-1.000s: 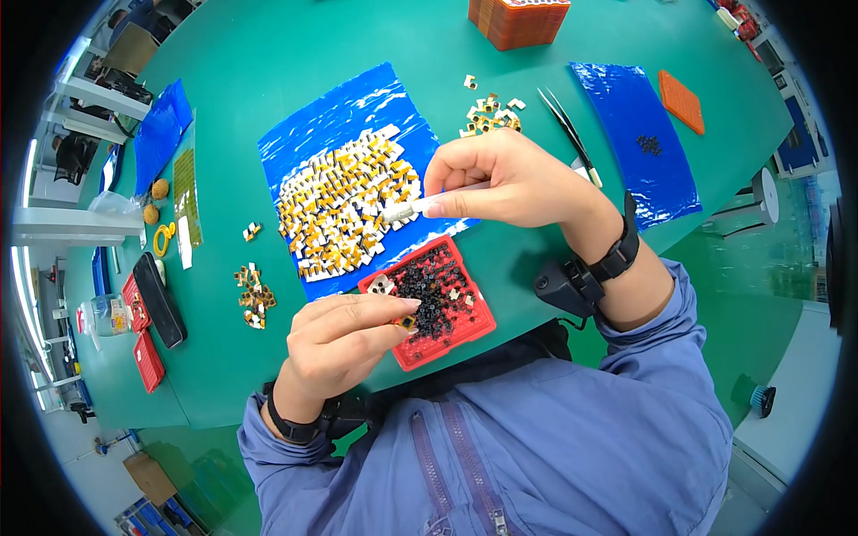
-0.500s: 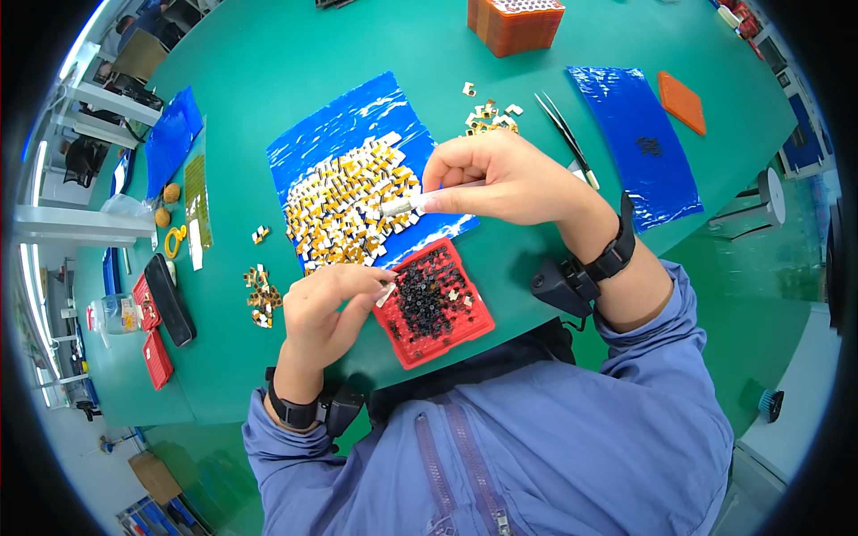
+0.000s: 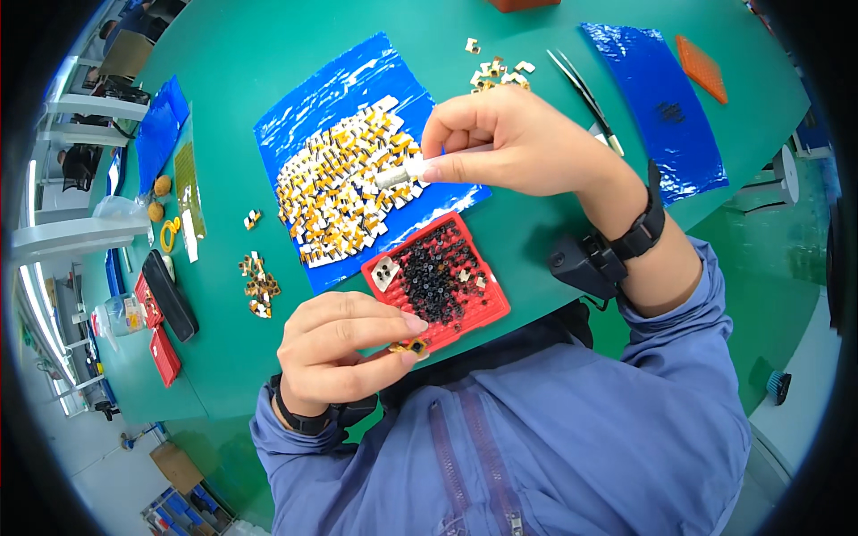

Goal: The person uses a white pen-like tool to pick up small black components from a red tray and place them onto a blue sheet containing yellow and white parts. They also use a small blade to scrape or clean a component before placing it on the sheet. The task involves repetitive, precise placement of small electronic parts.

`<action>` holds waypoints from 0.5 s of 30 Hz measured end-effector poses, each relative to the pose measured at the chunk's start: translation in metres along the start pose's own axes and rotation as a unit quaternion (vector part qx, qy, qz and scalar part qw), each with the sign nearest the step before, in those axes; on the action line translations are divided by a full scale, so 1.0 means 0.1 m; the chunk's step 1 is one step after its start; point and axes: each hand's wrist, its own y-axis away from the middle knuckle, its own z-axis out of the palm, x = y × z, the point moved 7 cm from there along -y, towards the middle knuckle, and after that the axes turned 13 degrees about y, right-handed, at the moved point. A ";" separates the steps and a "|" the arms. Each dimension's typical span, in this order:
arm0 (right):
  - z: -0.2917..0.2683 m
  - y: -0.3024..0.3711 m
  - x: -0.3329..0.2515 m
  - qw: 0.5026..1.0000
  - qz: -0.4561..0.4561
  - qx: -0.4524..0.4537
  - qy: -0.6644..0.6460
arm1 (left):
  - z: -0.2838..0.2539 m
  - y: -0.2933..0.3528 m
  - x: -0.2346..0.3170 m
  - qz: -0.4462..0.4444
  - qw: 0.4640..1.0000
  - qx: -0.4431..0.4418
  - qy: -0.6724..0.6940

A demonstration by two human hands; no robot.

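Note:
My left hand [image 3: 349, 344] pinches a small gold-and-white component [image 3: 409, 347] with a dark square on it, at the near left edge of a red tray [image 3: 483, 313]. Small black round parts [image 3: 431, 277] fill much of that tray. A white piece with dark dots [image 3: 385, 273] lies in its far left corner. Above the blue sheet [image 3: 357, 67], my right hand [image 3: 514, 147] is closed on a short silvery-white tool [image 3: 393, 176], its tip over a heap of white-and-gold components [image 3: 335, 192]. The fingers partly hide the tool, and its exact kind is unclear.
Tweezers [image 3: 585, 103] lie right of a small group of components [image 3: 500, 73]. Beyond them are another blue sheet [image 3: 666, 147] with black bits and an orange block [image 3: 702, 67]. More components [image 3: 259, 284], yellow scissors [image 3: 168, 234] and a black case [image 3: 170, 299] sit to the left.
My left hand has moved from the tray's far left corner to its near edge, now holding a gold-and-white component. The white piece now lies in the tray. My right hand keeps the tool.

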 end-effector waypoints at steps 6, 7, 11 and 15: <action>0.01 0.01 -0.01 1.000 0.009 -0.015 0.020 | 0.02 0.01 -0.02 -0.031 0.999 0.006 0.017; 0.01 0.01 -0.01 1.000 0.011 -0.013 0.022 | 0.02 0.01 -0.02 -0.031 0.999 0.001 0.022; 0.03 0.00 0.01 1.000 0.011 -0.018 0.003 | 0.00 0.01 -0.03 -0.026 0.999 -0.008 0.037; 0.05 -0.01 0.02 1.000 0.009 -0.024 0.002 | 0.00 0.02 -0.04 -0.017 0.999 -0.006 0.036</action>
